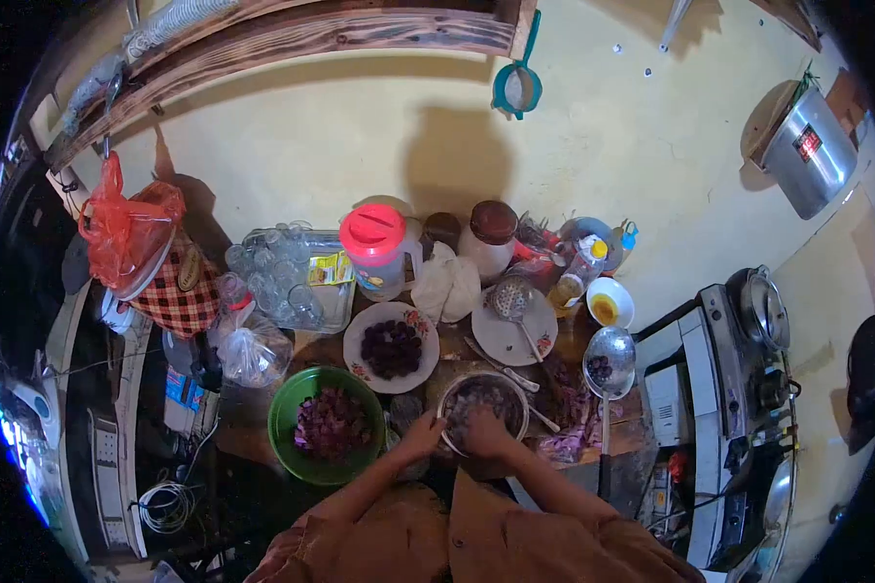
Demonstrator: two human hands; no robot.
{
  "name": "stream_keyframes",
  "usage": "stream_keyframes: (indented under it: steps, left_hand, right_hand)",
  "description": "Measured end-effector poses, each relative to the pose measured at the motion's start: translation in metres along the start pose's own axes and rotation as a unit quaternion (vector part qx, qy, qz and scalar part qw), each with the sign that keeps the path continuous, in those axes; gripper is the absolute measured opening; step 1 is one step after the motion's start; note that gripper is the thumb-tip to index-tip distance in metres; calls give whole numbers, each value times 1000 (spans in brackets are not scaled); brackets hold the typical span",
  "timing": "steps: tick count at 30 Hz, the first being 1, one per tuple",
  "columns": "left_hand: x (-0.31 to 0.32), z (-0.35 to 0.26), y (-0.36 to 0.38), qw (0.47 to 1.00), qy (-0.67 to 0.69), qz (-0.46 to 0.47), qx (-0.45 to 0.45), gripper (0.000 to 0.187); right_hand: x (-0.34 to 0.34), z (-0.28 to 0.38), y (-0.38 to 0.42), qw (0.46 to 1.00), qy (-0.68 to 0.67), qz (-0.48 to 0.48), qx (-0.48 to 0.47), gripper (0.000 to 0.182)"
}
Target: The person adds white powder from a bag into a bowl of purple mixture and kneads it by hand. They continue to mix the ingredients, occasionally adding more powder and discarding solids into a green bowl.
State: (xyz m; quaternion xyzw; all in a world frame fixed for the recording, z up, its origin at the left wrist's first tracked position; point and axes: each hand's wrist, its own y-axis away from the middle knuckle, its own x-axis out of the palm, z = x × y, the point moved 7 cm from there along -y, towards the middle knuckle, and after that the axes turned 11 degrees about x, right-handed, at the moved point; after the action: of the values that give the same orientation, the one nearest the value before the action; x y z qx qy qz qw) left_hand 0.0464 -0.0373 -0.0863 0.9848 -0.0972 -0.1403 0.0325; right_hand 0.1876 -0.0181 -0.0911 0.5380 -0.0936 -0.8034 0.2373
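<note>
In the head view, the round metal bowl (526, 416) had no long side, and purple bits (478, 394) lay in it. The right hand (483, 432) was nearer, dipped into the bowl, fingers hidden, so I couldn't tell if it held any. The left hand (421, 434) touched the bowl's left edge, its grip unclear. A green tub (277, 423) sat left of the bowl

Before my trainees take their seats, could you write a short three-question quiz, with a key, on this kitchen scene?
1. Which hand is inside the round silver-coloured metal pot?
2. True or false: the clear plastic pitcher with a red lid stands upright.
3. Fill in: a perforated metal ____ rests on the flower-patterned white plate at right.

Key: 1. The right hand. 2. True. 3. Skimmer.
</note>
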Motion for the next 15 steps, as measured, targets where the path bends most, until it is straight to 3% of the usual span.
stream_keyframes:
  steps: [2, 6, 8, 9, 10, 11, 12, 14, 15]
  left_hand:
    - [1, 8, -1, 1000, -5, 0, -23, 29]
    - [13, 8, 2, 993, 97, 32, -60, 29]
    - [22, -10, 12, 947, 256, 34, -190, 32]
    - [19, -14, 9, 949, 255, 34, -183, 32]
    - [17, -15, 7, 968, 164, 84, -170, 38]
    - [17, -16, 7, 976, 71, 132, -157, 44]
    - [18, -13, 6, 976, 70, 133, -155, 44]
    - [2, -10, -5, 995, -16, 25, -95, 58]
    - [0, -15, -6, 995, -18, 25, -95, 58]
  right_hand:
    - [0, 16, 0, 983, 135, 99, 77, 75]
    - [-23, 14, -15, 970, 88, 200, 106, 69]
    - [-26, 1, -30, 963, 18, 268, -3, 62]
    - [-53, 13, -24, 968, 46, 237, -66, 55]
    - [-66, 18, -10, 969, 48, 232, -67, 55]
    - [-84, 16, 0, 984, -37, 175, 8, 56]
    - [-95, 8, 5, 982, -122, 116, 81, 57]
    - [-84, -4, 14, 984, -121, 59, 117, 63]
    - [-77, -13, 20, 981, -121, 4, 152, 70]
